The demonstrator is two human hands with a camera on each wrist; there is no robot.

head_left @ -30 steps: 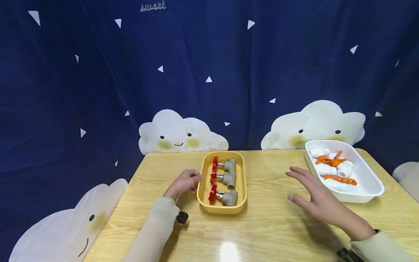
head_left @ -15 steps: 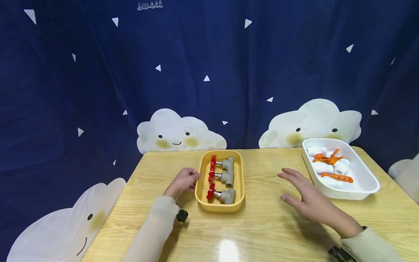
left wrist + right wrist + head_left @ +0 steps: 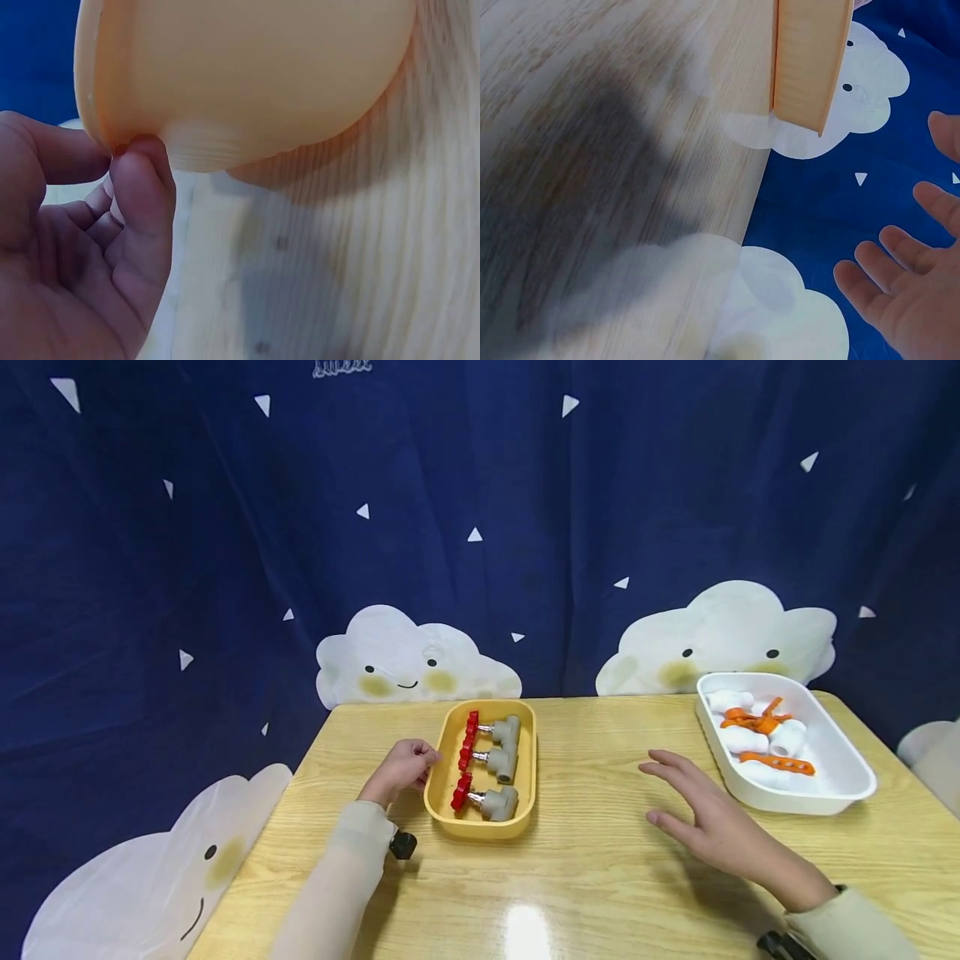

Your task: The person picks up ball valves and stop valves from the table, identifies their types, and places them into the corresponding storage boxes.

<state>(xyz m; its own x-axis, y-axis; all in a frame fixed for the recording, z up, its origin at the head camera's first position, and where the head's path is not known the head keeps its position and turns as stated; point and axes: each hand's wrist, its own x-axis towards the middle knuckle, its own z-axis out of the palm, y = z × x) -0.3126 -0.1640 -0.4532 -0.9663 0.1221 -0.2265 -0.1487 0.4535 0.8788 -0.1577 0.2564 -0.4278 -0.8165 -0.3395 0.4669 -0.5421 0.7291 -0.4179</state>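
My left hand (image 3: 405,768) pinches the left rim of a yellow tray (image 3: 483,829) between thumb and fingers; the left wrist view shows the pinched rim (image 3: 101,97) up close. Inside the tray lie three grey pipe valves with red wheel handles: a far valve (image 3: 506,730), a middle valve (image 3: 501,762) and a near valve (image 3: 498,803). Their handles all point left. Over the table on the right, my right hand (image 3: 708,814) is spread with nothing in it, between the yellow tray and a white tray. In the right wrist view its fingers (image 3: 904,251) are apart from the tray.
The white tray (image 3: 840,777) stands at the right back of the wooden table (image 3: 592,877). It holds several white pipe fittings (image 3: 742,741) and orange strap-like pieces (image 3: 776,764). A dark blue curtain (image 3: 525,485) with clouds hangs behind the table's back edge.
The yellow tray has slid left across the table with the valves in it, my left hand gripping its rim. My right hand has shifted slightly left and stays spread.
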